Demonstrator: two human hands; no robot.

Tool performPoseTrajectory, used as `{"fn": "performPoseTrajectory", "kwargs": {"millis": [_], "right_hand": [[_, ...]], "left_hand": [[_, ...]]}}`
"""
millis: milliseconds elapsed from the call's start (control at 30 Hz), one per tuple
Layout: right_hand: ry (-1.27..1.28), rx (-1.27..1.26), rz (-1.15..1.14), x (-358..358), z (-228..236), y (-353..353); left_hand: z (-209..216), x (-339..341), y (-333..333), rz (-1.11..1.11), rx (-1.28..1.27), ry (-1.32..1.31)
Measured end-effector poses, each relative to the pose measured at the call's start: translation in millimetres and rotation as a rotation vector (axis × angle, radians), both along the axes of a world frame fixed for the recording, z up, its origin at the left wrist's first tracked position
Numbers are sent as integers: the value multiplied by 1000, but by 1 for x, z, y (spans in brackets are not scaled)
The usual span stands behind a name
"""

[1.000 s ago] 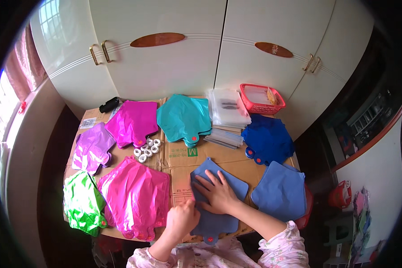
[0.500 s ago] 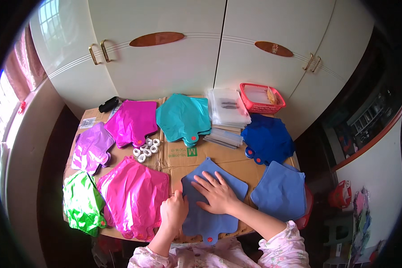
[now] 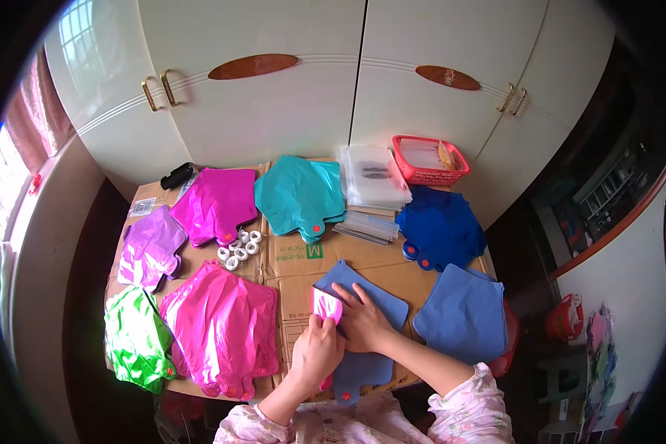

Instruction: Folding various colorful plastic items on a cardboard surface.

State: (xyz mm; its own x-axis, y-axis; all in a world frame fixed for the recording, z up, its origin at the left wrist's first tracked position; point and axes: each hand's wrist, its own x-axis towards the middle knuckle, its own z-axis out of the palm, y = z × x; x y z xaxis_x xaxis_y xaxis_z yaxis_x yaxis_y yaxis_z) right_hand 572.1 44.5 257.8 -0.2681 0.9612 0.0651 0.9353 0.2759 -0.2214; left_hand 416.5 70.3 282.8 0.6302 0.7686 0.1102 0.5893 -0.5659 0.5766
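In front of me lies a flat foil balloon [image 3: 381, 300], matte blue on the side facing up, with a tab and red mark at its near end. Its left edge is folded over to the right, so a shiny pink underside shows. My left hand [image 3: 318, 348] is closed on that folded edge. Beside it, my right hand [image 3: 364, 323] lies on the blue face with its fingers stretched out, holding nothing.
Shiny pink balloons [image 3: 218, 325] lie left, matte blue ones [image 3: 462, 307] right. Purple, green, magenta, teal and dark blue piles surround them. White rings [image 3: 240, 250], clear plastic sleeves [image 3: 374, 177] and a red basket [image 3: 433, 176] sit farther back, before white cabinets [image 3: 274, 111].
My left hand has moved right, folding the balloon's left edge over and bringing its pink side into view. My right hand still rests on the blue face.
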Motion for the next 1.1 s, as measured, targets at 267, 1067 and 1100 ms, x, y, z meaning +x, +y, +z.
{"fn": "performPoseTrajectory", "kwargs": {"millis": [267, 1067, 1100], "right_hand": [[295, 147, -26, 8, -18, 2], [358, 389, -210, 4, -23, 3], [363, 383, -212, 5, -22, 2]], "left_hand": [[-9, 0, 1, -16, 11, -28], [-10, -40, 30, -381, 291, 185], [-11, -41, 30, -385, 279, 198]]}}
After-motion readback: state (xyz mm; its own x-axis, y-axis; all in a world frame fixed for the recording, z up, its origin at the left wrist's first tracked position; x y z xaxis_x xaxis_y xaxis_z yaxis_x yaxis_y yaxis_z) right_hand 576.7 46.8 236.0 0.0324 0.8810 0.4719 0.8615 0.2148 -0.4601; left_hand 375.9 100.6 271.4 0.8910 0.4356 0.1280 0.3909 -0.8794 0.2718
